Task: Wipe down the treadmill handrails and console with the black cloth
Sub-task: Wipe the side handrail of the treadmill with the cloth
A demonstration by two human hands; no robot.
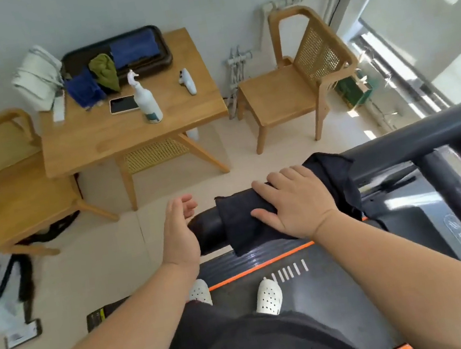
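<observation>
black cloth (245, 220), orange-striped treadmill deck (314, 275), white perforated shoes (268, 296).

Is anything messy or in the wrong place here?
Yes. Black straps lie tangled on the floor beside the nearer chair, and cloths spill over the black tray's edge onto the table.
</observation>
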